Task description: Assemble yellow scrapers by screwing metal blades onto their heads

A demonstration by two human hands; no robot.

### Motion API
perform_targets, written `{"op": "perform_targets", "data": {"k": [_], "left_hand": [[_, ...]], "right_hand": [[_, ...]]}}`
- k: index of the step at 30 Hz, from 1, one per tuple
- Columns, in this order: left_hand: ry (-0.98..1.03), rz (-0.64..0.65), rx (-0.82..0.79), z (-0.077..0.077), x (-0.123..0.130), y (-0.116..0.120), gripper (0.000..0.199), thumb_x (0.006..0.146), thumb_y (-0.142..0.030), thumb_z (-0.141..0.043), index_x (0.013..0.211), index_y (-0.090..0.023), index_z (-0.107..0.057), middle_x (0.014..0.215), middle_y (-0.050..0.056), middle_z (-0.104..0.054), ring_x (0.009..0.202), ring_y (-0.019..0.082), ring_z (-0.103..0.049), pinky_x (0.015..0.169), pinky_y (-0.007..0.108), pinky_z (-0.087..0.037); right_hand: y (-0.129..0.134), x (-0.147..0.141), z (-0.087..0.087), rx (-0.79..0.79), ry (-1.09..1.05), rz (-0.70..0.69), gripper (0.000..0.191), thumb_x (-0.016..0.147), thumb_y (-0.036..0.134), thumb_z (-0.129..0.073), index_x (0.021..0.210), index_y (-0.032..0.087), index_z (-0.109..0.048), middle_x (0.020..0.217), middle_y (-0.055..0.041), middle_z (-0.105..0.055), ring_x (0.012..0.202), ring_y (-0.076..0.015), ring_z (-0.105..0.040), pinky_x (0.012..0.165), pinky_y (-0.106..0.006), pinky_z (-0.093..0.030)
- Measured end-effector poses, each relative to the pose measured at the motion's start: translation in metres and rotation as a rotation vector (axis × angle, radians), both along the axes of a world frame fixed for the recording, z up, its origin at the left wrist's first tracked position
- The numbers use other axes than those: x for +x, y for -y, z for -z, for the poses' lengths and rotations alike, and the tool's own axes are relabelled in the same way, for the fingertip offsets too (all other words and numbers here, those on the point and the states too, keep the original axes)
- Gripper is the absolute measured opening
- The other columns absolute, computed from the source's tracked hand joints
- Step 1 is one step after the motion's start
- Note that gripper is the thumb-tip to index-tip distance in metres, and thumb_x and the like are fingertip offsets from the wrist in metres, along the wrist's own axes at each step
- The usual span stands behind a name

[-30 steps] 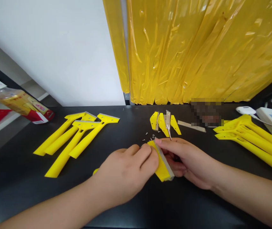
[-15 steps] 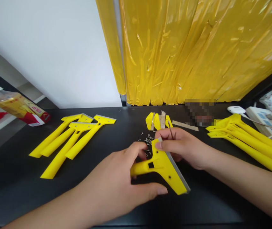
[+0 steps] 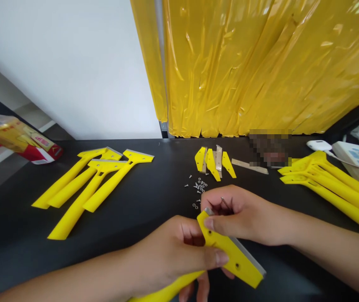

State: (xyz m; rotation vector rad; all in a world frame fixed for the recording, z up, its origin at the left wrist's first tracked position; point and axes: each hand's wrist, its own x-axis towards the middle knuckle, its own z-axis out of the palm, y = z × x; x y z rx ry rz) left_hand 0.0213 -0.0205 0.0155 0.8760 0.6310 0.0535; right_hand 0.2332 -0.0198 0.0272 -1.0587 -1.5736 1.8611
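A yellow scraper point(image 3: 245, 262) with a metal blade along its head edge is held low at the front. My left hand point(image 3: 182, 251) is closed round its neck, thumb pressed on the head, and the handle runs out below the palm. My right hand point(image 3: 236, 214) pinches the upper end of the head and also has a thin metal tool point(image 3: 225, 203) among its curled fingers. Small screws and nuts point(image 3: 200, 185) lie scattered behind the hands. Beyond them are loose yellow plates point(image 3: 212, 164) and wrapped blades point(image 3: 218, 159).
Several yellow scrapers with blades point(image 3: 94, 178) lie at the left, near a drink bottle point(image 3: 24, 138). More yellow handles point(image 3: 333, 184) are stacked at the right, beside a power strip point(image 3: 355, 159). A flat strip point(image 3: 250, 166) and a pixelated object lie at the back.
The scraper and both hands have moved lower and nearer. My left thumb, apart from the head before, now presses on it. The view has shifted slightly.
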Motion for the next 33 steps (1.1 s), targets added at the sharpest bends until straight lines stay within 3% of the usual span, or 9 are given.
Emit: {"op": "perform_targets", "data": {"k": [6,9,12,14,16,19,22,25,33], "left_hand": [[-0.015,0.045,0.03,-0.003,-0.001,0.0,0.025,0.095,-0.038,-0.072,0.092,-0.015,-0.082,0.106,0.01,-0.082,0.042,0.003,-0.055,0.037,0.014,-0.04],[-0.027,-0.014,0.052,-0.005,-0.002,-0.005,0.029,0.095,-0.04,-0.071,0.09,-0.014,-0.081,0.084,0.008,-0.081,0.038,0.005,-0.051,0.035,0.015,-0.037],[-0.071,-0.209,0.114,-0.006,-0.006,-0.016,0.036,0.095,-0.047,-0.07,0.088,-0.013,-0.08,0.048,0.001,-0.063,0.034,0.008,-0.046,0.035,0.016,-0.034],[-0.082,-0.37,0.167,-0.007,-0.009,-0.025,0.038,0.095,-0.049,-0.071,0.087,-0.013,-0.078,0.043,-0.001,-0.056,0.034,0.008,-0.044,0.036,0.016,-0.034],[-0.069,-0.485,0.212,-0.007,-0.012,-0.032,0.036,0.095,-0.048,-0.071,0.087,-0.013,-0.077,0.043,-0.001,-0.055,0.036,0.008,-0.044,0.038,0.017,-0.035],[-0.055,-0.559,0.252,-0.007,-0.015,-0.04,0.037,0.096,-0.048,-0.069,0.088,-0.013,-0.077,0.045,-0.001,-0.055,0.038,0.008,-0.044,0.04,0.017,-0.034],[-0.058,-0.57,0.271,-0.006,-0.015,-0.043,0.038,0.098,-0.049,-0.067,0.089,-0.013,-0.076,0.045,0.0,-0.055,0.038,0.008,-0.043,0.041,0.018,-0.033],[-0.056,-0.563,0.265,-0.005,-0.016,-0.045,0.037,0.099,-0.048,-0.066,0.09,-0.013,-0.075,0.046,-0.001,-0.055,0.038,0.008,-0.042,0.042,0.018,-0.033],[-0.091,-0.585,0.211,-0.002,-0.015,-0.046,0.036,0.096,-0.048,-0.07,0.087,-0.014,-0.075,0.047,-0.001,-0.056,0.037,0.008,-0.044,0.04,0.018,-0.034]], "right_hand": [[0.001,-0.005,0.002,-0.007,0.017,-0.007,0.039,0.088,0.043,-0.082,0.076,0.019,-0.053,0.067,0.0073,-0.044,0.063,-0.0095,-0.035,0.054,-0.023,-0.028],[-0.003,-0.002,0.001,0.05,0.04,0.039,0.039,0.094,0.051,-0.075,0.079,0.018,-0.059,0.07,0.0052,-0.05,0.064,-0.0105,-0.041,0.057,-0.023,-0.034],[-0.014,0.013,-0.003,0.245,0.198,0.218,0.048,0.106,0.057,-0.051,0.081,0.019,-0.065,0.065,0.0045,-0.048,0.059,-0.0113,-0.043,0.057,-0.025,-0.037],[-0.022,0.027,-0.005,0.438,0.419,0.362,0.048,0.11,0.054,-0.044,0.085,0.02,-0.068,0.063,0.0047,-0.047,0.057,-0.0123,-0.044,0.056,-0.026,-0.037],[-0.028,0.041,-0.003,0.601,0.631,0.41,0.034,0.11,0.044,-0.046,0.099,0.023,-0.07,0.071,0.0027,-0.061,0.062,-0.0144,-0.056,0.062,-0.028,-0.043],[-0.032,0.05,0.005,0.802,0.798,0.342,0.026,0.106,0.027,-0.05,0.12,0.027,-0.071,0.104,-0.0025,-0.079,0.091,-0.0207,-0.074,0.083,-0.033,-0.054],[-0.03,0.045,0.018,0.942,0.857,0.195,0.032,0.102,0.022,-0.053,0.125,0.026,-0.075,0.122,-0.0043,-0.081,0.108,-0.0246,-0.077,0.096,-0.037,-0.056],[-0.028,0.038,0.028,0.996,0.925,0.08,0.031,0.101,0.021,-0.056,0.123,0.027,-0.078,0.118,-0.0045,-0.083,0.104,-0.0265,-0.079,0.091,-0.039,-0.059],[-0.03,0.033,0.033,1.03,1.021,-0.018,0.024,0.103,0.024,-0.056,0.113,0.023,-0.077,0.103,-0.0066,-0.081,0.086,-0.0281,-0.078,0.071,-0.037,-0.051]]}}
